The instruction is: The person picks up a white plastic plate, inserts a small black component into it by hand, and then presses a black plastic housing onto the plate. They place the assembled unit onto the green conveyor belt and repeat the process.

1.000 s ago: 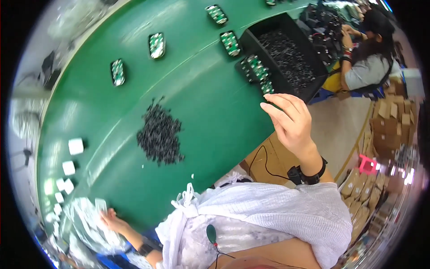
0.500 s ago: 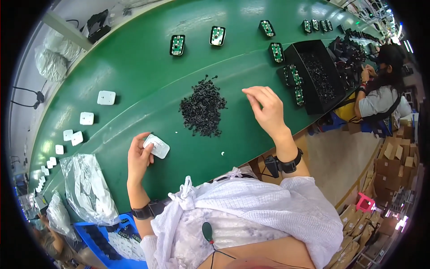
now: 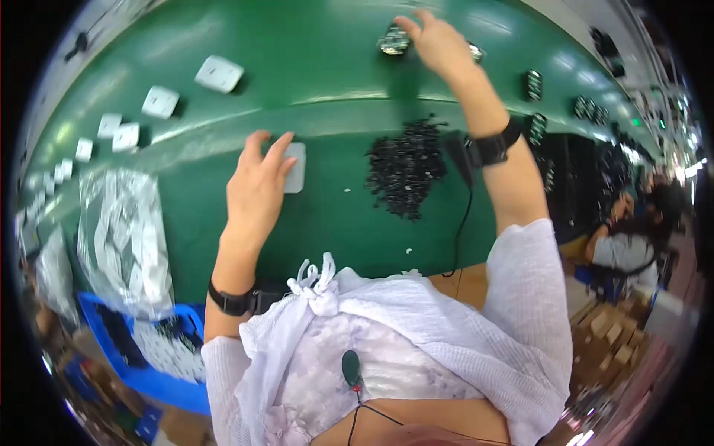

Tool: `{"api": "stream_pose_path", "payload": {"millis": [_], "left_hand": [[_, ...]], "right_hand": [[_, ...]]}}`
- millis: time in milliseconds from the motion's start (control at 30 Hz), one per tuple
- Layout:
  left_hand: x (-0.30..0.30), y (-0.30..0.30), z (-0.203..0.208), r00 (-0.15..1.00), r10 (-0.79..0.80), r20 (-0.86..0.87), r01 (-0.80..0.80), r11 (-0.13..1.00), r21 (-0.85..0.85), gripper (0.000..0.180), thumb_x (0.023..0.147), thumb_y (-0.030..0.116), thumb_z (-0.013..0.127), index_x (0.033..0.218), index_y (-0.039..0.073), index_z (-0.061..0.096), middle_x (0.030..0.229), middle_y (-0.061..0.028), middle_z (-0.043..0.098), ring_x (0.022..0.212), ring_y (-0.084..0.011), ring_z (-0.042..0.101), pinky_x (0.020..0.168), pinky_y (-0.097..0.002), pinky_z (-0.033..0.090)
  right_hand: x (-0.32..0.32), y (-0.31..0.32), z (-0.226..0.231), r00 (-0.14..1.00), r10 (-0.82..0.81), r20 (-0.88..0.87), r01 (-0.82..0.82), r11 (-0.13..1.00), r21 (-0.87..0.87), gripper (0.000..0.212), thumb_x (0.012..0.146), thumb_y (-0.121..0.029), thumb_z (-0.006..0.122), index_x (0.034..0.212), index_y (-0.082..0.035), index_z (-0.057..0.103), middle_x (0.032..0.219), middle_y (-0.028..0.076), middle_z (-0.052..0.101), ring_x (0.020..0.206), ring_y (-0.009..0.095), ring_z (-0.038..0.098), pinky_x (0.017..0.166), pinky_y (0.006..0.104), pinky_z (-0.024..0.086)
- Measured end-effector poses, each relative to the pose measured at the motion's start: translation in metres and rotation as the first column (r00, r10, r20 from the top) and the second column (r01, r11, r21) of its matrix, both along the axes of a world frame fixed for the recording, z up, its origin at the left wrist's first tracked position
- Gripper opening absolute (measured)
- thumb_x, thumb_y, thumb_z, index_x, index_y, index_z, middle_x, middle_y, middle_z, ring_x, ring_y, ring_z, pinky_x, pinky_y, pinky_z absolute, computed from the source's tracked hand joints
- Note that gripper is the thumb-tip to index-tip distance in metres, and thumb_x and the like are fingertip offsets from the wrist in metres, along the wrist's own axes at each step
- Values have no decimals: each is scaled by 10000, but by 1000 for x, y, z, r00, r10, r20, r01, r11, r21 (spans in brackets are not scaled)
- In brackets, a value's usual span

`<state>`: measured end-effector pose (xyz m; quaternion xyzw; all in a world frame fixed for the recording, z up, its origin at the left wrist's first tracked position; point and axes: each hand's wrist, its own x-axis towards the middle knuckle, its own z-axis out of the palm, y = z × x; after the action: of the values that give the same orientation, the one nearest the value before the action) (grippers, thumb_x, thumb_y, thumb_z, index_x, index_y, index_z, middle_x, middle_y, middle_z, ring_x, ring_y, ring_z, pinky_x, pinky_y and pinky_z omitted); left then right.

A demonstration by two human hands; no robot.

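Note:
A white plastic cover (image 3: 296, 168) lies on the green table. Beside its left edge is my left hand (image 3: 255, 182), fingers spread, with the thumb and a fingertip at the cover. Stretched toward the far side of the table, my right hand (image 3: 440, 46) is slightly blurred, thumb and fingers apart. Its fingertips are at the edge of a green circuit board in a dark housing (image 3: 394, 39). Partly hidden behind this hand is a second circuit board (image 3: 476, 51). Between my arms sits a pile of small black parts (image 3: 407, 169).
White covers (image 3: 219, 73) run in a line along the left. A clear plastic bag (image 3: 126, 238) lies near a blue crate (image 3: 141, 375). To the right are more boards (image 3: 533, 85), a black box (image 3: 573, 167) and a seated person (image 3: 628, 245). A cable hangs from my right wrist strap.
My left hand has set the white cover down and loosened its fingers. My right hand has reached from beside the black pile to the far circuit boards. The view has shifted.

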<state>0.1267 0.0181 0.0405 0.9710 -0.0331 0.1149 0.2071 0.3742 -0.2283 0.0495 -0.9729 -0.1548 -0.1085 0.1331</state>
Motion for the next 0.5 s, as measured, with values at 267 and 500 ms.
{"api": "stream_pose_path", "payload": {"millis": [267,500], "left_hand": [[-39,-12,-11,977,215,7,-215,976,21,815,648,280,784,1349,65,430,1096,-125,497,995,-297,488,818,-399,407],[-36,2,-20,995,3,101,12,988,-152,654,718,18,676,1329,97,457,1149,-74,553,1097,-257,496,911,-403,373]], "right_hand": [[-16,58,23,836,248,-489,-64,930,362,474,803,-279,701,1181,-48,535,984,130,619,710,199,639,750,311,531],[-111,54,9,830,515,-212,-440,840,317,381,759,-118,716,1098,-53,556,997,69,592,915,206,582,837,302,457]]}}
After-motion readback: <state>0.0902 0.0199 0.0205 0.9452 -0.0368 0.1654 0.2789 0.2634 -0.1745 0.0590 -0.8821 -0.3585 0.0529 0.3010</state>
